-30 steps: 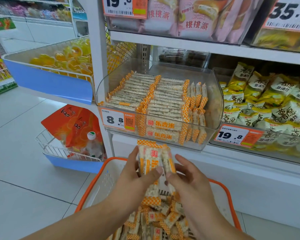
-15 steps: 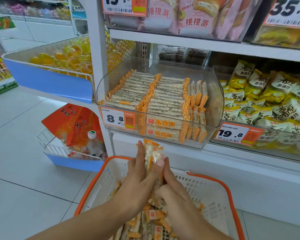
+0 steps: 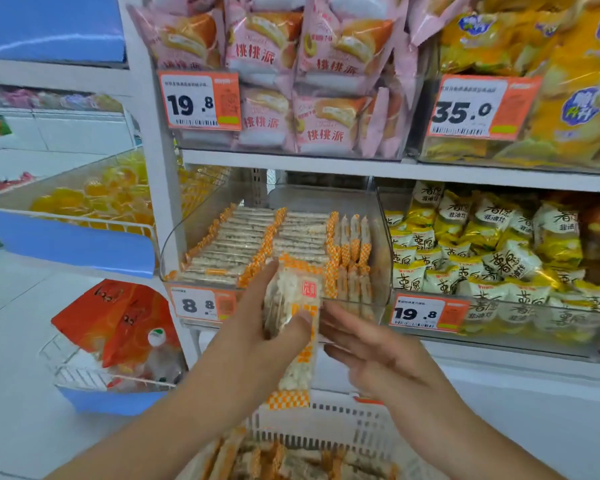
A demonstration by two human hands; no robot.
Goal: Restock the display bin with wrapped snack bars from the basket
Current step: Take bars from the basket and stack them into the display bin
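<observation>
Gripping snack bars (image 3: 293, 306), left hand (image 3: 257, 327); right hand (image 3: 378, 355) open.

Both forearms are bare as far as the frame shows. The left hand (image 3: 257, 327) and right hand (image 3: 378, 355) seemingly carry no rings, though blur limits certainty.

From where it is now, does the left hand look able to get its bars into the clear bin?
Probably yes. The left hand grips a bundle of snack bars right in front of the clear display bin, whose top is open. The open right hand sits lower and to the side, not in the way.
</observation>
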